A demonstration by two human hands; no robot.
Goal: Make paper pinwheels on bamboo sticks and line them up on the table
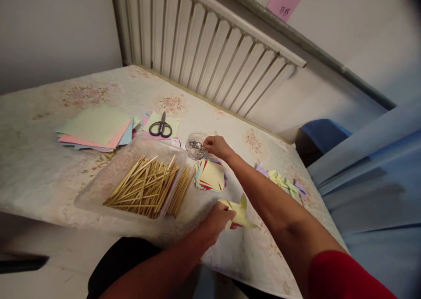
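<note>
At a floral-covered worktop (49,167), the left hand (215,222) pinches a folded yellow paper pinwheel (240,213) in its fingers. The right hand (217,146) reaches out, fingers pressed together at the rim of a small clear dish of silvery pins (196,147). Just below those fingers lies a stack of cut coloured squares (211,176); left of them, a tray of wooden sticks (148,187).

Floral table (49,167): paper stack (97,128), scissors (161,126), stick tray (131,180).
</note>
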